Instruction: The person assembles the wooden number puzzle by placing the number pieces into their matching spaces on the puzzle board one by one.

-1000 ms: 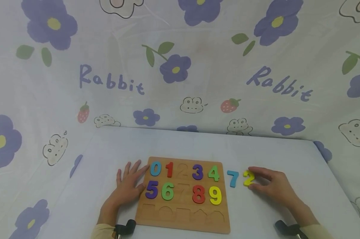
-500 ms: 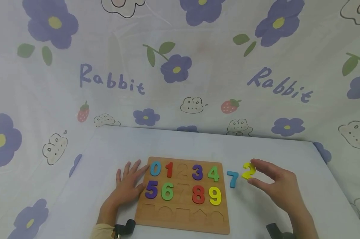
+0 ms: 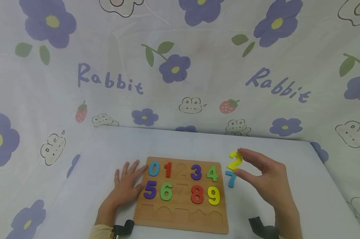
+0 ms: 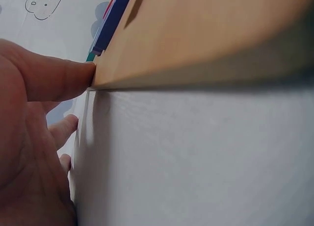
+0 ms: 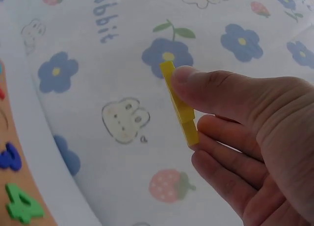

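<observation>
My right hand (image 3: 270, 179) pinches a yellow number 2 piece (image 3: 235, 161) between thumb and fingers, raised above the table. In the right wrist view the yellow 2 (image 5: 180, 106) appears edge-on. Just below it in the head view lies a blue number 7 piece (image 3: 231, 179), beside the right edge of a wooden number puzzle board (image 3: 180, 212). Fingers spread, my left hand (image 3: 124, 187) rests at the board's left edge. Its thumb touches the board's side (image 4: 196, 74) in the left wrist view. Outlined recesses for 2 (image 3: 181, 170) and 7 (image 3: 181, 192) show bare wood.
Coloured number pieces sit in the board, among them a purple 5 (image 3: 150, 190), a red 8 (image 3: 197, 194) and a yellow 9 (image 3: 213, 196). Its bottom row has several outlined shapes. The white table (image 3: 168, 141) ends at a patterned cloth backdrop (image 3: 209, 79).
My right hand has lifted the yellow 2 off the table and carried it left, to above the blue 7. The left hand stays at the board's edge.
</observation>
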A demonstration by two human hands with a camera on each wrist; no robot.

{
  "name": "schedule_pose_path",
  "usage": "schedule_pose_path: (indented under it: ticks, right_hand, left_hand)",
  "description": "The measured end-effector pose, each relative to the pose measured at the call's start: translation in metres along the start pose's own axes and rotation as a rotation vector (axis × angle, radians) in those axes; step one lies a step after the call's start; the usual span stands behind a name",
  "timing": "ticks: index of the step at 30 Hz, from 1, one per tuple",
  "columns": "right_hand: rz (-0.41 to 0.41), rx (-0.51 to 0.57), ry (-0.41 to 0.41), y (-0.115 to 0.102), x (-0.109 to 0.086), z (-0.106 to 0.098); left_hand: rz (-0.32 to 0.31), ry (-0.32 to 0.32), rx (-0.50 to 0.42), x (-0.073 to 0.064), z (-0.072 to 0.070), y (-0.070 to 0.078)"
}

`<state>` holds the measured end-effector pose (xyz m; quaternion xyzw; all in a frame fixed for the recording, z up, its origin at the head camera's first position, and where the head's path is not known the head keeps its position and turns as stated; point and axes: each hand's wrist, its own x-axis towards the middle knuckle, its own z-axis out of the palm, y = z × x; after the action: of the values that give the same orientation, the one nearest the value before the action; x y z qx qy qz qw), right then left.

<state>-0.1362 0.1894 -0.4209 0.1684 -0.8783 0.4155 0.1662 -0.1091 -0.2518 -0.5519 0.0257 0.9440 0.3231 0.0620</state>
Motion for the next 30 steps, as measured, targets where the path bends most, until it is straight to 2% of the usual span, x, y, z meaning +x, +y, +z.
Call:
schedule_pose_path:
  ticks: [6, 10, 15, 18, 25, 30]
  right_hand:
    - [-0.029, 0.067, -0.019, -0.016, 0.013, 0.024]
    - [-0.042, 0.069, -0.049, -0.023, 0.021, 0.042]
    - [-0.067, 0.082, -0.110, -0.029, 0.030, 0.065]
    - [-0.052, 0.095, -0.151, -0.029, 0.034, 0.080]
    - [0.020, 0.083, -0.246, -0.023, 0.036, 0.114]
    - [0.062, 0.030, -0.315, -0.011, 0.035, 0.135]
  left_hand:
    - [0.004, 0.015, -0.006, 0.000, 0.001, -0.002]
    - [0.017, 0.036, -0.021, 0.000, 0.004, -0.002]
    - [0.015, 0.027, -0.016, 0.000, 0.004, -0.004]
    - [0.012, 0.016, -0.015, 0.000, 0.003, -0.005]
    - [0.071, 0.086, -0.035, 0.004, 0.013, -0.017]
    - [0.083, 0.104, -0.032, 0.007, 0.017, -0.022]
